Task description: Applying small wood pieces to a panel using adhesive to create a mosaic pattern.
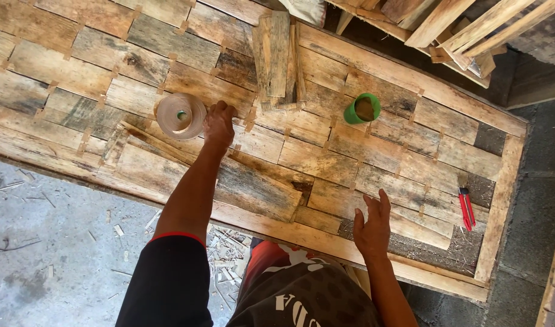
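Right hand (372, 225) flat on wooden panel (404, 77); green cup (362, 108) beyond.

My left hand (218, 123) is resting on the wooden panel (374, 154), just right of the tape roll (181, 115). My right hand (372, 225) is lying near the panel's near edge. The cup (362, 108) is sitting beyond it, the stacked slats (277, 57) further left, the cutter (467, 209) lying far right.

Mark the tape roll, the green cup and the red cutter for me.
tape roll (181, 115), head view, on its flat side face
green cup (354, 114), head view, on its outer wall
red cutter (467, 210), head view, on the middle of its handle
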